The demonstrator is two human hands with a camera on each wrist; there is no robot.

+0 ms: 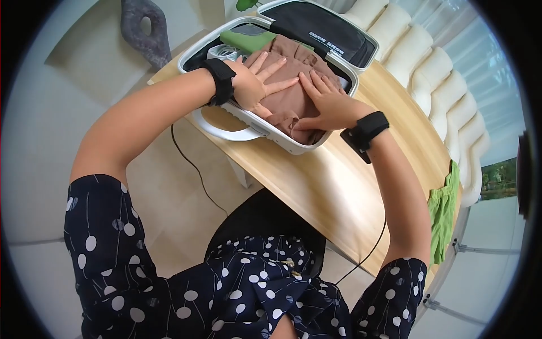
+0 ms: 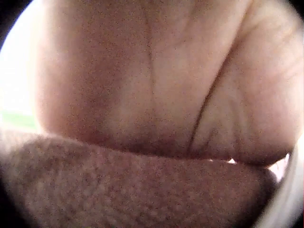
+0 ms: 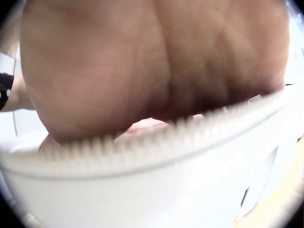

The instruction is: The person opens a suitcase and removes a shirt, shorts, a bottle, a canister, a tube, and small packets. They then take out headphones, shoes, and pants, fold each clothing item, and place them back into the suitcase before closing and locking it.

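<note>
Both hands lie flat, fingers straight and spread, on the brown garment point(image 1: 293, 93) in the open case point(image 1: 282, 141) on the tabletop point(image 1: 339, 186). The left hand point(image 1: 257, 85) presses its far half, the right hand point(image 1: 327, 101) the near half by the zip edge, likely flattening it. A green cloth point(image 1: 245, 39) lies deeper in; the wrist views show only palms.

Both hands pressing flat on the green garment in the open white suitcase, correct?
Not quite: the garment under both hands is brown, not green. The head view shows the left hand and right hand flat on it inside the open white suitcase; a green item lies behind it.
</note>
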